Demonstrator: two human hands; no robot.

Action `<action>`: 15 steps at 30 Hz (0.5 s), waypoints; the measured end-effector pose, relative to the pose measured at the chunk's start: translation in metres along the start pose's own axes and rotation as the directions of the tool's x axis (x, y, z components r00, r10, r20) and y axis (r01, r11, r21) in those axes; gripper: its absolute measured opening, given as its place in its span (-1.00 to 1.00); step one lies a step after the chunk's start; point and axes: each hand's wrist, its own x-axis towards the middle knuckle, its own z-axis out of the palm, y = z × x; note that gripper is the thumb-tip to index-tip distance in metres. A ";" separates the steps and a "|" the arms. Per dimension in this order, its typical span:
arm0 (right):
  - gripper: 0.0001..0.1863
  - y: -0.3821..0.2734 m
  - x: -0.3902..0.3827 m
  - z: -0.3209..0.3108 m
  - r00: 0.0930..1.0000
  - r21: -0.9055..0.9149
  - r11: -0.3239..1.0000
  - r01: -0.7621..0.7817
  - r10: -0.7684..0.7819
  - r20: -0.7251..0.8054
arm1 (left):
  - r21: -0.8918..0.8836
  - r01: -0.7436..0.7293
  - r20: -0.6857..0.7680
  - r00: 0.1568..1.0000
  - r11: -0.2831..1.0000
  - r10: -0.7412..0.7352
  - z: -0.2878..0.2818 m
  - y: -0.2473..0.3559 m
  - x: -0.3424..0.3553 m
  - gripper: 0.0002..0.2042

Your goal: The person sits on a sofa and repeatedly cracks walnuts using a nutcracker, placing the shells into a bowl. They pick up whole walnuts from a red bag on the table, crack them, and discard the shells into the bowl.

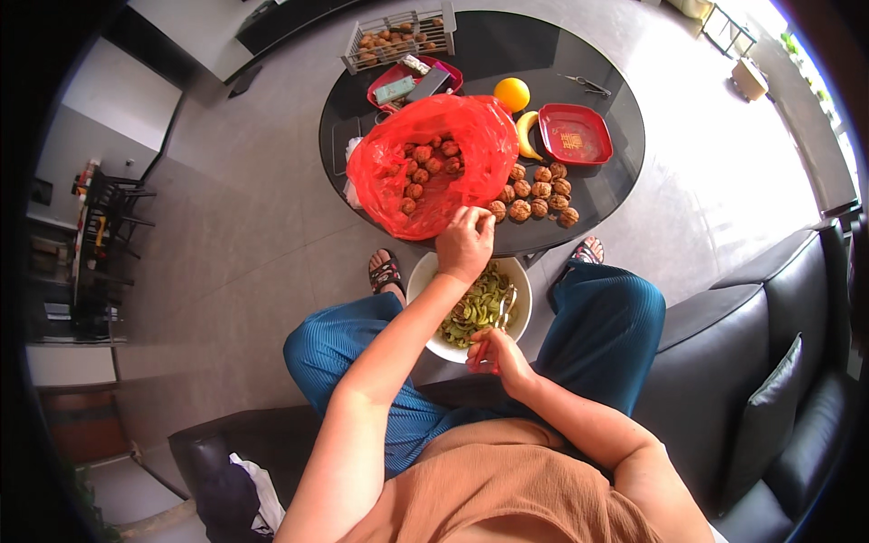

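My left hand (466,242) reaches to the near edge of the table, its fingers pinched together beside a red plastic bag (389,204) and a walnut (497,210). Anything between those fingertips is hidden. Inside the bag lie several brown walnuts (422,154), and more are grouped on the tabletop to its right. Closer to me, my right hand (502,357) is closed around a red-handled tool (484,366) whose kind I cannot make out. That hand is over the near rim of a white bowl (417,282), which holds green and brownish husk pieces (480,303).
On the dark oval table (602,195) are a red square tray (575,134), a banana (528,136), an orange (512,94), a metal tool (587,85) and a wire basket (398,41) of walnuts. My knees flank the bowl. A black sofa (724,335) extends right.
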 end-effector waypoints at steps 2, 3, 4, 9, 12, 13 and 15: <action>-0.66 0.001 -0.001 0.000 1.000 0.021 1.000 0.005 -0.005 0.019 | -0.035 0.028 -0.044 0.999 0.999 -0.029 -0.021 0.008 0.013 -0.90; -0.67 0.001 -0.003 0.003 0.999 0.027 1.000 0.004 -0.005 0.034 | 0.028 -0.075 -0.168 0.983 0.997 0.079 -0.025 -0.007 0.023 -0.90; -0.67 0.000 -0.004 0.005 0.999 0.024 1.000 -0.007 0.005 0.047 | 0.111 -0.041 -0.181 0.982 0.993 0.060 -0.028 -0.025 0.036 -0.89; -0.64 -0.005 -0.009 0.010 0.998 -0.010 0.999 -0.043 0.043 0.052 | 0.327 -0.127 -0.185 0.963 0.936 0.196 -0.030 -0.089 0.099 -0.56; -0.62 -0.006 -0.010 0.011 0.998 0.020 0.998 -0.057 0.057 0.003 | 0.509 -0.149 0.002 0.985 0.848 0.171 -0.029 -0.099 0.117 -0.49; -0.65 -0.006 -0.009 0.008 0.997 -0.014 0.997 -0.069 0.070 0.039 | 0.533 -0.143 0.020 0.987 0.834 0.157 -0.028 -0.099 0.122 -0.52; -0.66 -0.005 -0.005 -0.002 0.989 -0.084 0.992 -0.091 0.100 0.111 | 0.548 -0.141 0.144 0.987 0.825 0.073 -0.028 -0.099 0.131 -0.57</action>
